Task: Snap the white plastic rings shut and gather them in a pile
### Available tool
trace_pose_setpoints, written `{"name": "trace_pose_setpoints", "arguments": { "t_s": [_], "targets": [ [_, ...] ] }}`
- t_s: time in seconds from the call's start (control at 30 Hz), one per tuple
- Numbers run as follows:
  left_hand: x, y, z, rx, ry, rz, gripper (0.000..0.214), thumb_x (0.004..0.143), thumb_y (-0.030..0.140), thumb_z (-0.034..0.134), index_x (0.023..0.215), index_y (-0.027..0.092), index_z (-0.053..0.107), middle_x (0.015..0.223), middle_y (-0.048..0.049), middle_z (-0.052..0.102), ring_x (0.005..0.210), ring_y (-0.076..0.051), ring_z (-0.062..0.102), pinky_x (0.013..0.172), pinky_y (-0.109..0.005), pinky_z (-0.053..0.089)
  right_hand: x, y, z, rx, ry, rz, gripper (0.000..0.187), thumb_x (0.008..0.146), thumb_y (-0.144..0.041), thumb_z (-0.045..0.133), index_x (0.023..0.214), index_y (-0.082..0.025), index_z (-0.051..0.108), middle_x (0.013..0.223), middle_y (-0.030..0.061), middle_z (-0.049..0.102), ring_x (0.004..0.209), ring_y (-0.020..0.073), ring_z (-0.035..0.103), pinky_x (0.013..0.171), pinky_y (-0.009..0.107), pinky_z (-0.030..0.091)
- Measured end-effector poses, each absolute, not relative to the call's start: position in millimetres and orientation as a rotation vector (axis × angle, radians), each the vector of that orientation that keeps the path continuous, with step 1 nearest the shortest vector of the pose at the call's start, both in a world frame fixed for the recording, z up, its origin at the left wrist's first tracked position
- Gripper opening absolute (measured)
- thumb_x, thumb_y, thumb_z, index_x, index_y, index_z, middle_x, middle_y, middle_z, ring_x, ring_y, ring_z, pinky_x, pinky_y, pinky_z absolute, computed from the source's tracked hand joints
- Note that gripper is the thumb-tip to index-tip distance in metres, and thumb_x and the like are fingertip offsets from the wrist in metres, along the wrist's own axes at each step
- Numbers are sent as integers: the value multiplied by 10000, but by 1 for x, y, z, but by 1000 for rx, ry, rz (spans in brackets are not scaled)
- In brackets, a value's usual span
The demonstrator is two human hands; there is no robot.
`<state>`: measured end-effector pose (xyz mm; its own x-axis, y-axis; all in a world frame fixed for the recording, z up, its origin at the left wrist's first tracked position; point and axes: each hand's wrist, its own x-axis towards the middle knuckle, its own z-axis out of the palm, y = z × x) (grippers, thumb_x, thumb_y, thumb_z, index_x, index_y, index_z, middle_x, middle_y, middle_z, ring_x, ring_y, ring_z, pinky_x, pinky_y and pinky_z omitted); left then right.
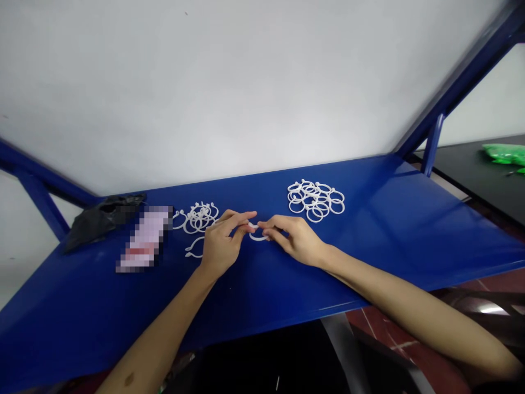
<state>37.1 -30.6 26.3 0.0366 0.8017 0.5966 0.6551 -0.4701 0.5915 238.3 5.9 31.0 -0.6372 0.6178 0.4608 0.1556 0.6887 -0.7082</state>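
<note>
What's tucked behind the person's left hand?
Part of an open ring shows beside the left hand; the rest is covered. Farther back is a heap of white rings. Whatever else the hand hides cannot be seen.

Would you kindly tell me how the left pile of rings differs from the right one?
The left pile includes rings with visible gaps, while the right pile has rings that look closed. In this view, the left hand overlaps the left pile's edge, while nothing covers the right pile. Both piles are white and lie on the blue table.
</note>
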Motion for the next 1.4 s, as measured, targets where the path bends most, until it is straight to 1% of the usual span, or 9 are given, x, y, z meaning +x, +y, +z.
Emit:
{"name": "trace_pose_setpoints", "arguments": {
  "t_s": [0.13, 0.27, 0.4, 0.57, 0.8, 0.9, 1.03, 1.2, 1.4],
  "targets": [
    [31, -22, 21, 2290, 1542, 1198, 317, 957, 289, 593, 1272, 274, 623, 887, 3, 737, 915, -180, 680, 868, -342, 552, 242, 18, 36, -675, -2247, 531, 177, 1008, -215, 485, 995, -189, 660, 1005, 76, 695, 901, 170, 682, 803, 311, 553],
    [6, -12, 18, 2425, 1845, 866, 346, 939, 282, 568, 1281, 267, 617, 1148, -55, 706, 1111, -264, 586, 1014, -481, 455, 268, 45, 49, -1206, -2121, 139, 203, 972, -259, 519, 1042, -193, 698, 1039, 115, 655, 851, 208, 650, 726, 337, 534],
    [-19, -10, 24, 2378, 2280, 539, 362, 876, 211, 534, 1212, 207, 667, 1208, -119, 655, 1135, -343, 521, 964, -515, 427, 306, 74, 57, -1719, -1898, -104, 280, 941, -233, 496, 1115, -161, 704, 1021, 146, 671, 845, 228, 637, 694, 340, 494],
    [-26, -11, 27, 2326, 2397, 278, 330, 911, 257, 473, 1138, 182, 701, 1189, -144, 677, 1115, -377, 493, 915, -540, 394, 330, 94, 49, -2116, -1843, -124, 257, 892, -208, 531, 1027, -162, 745, 994, 154, 713, 854, 246, 656, 697, 347, 479],
    [-30, -8, 17, 2434, 2270, 688, 190, 901, 301, 553, 804, 242, 705, 952, -114, 726, 1008, -347, 503, 906, -567, 359, 334, 96, 42, -2034, -1878, -186, 254, 876, -285, 577, 980, -145, 761, 964, 177, 704, 895, 288, 623, 695, 394, 503],
    [-25, -8, 20, 2404, 2232, 921, 143, 875, 302, 621, 763, 232, 677, 986, -119, 705, 1030, -357, 507, 903, -567, 360, 332, 97, 38, -1782, -1856, -286, 289, 898, -322, 567, 1007, -122, 745, 966, 190, 688, 976, 324, 572, 752, 455, 501],
    [-6, -13, 34, 2421, 2120, 1119, 73, 877, 269, 642, 813, 258, 674, 939, -62, 712, 964, -308, 539, 905, -534, 387, 307, 83, 31, -1254, -1987, -63, 244, 939, -352, 574, 1071, -200, 711, 1020, 134, 687, 1003, 287, 574, 863, 477, 494],
    [23, -23, 40, 2566, 1639, 1164, 142, 945, 220, 557, 929, 262, 692, 885, -28, 696, 860, -217, 582, 844, -402, 464, 255, 34, 26, -838, -2198, 646, 377, 923, -372, 650, 1266, -232, 580, 1074, 78, 690, 857, 191, 655, 773, 360, 556],
    [43, -30, 27, 2483, 1449, 1251, 103, 948, 168, 568, 981, 219, 650, 940, -30, 682, 899, -183, 591, 839, -345, 507, 234, 7, 27, -725, -2055, 1105, 257, 939, -291, 614, 1163, -204, 521, 790, -22, 661, 661, 113, 639, 651, 263, 540]
  ]
}}
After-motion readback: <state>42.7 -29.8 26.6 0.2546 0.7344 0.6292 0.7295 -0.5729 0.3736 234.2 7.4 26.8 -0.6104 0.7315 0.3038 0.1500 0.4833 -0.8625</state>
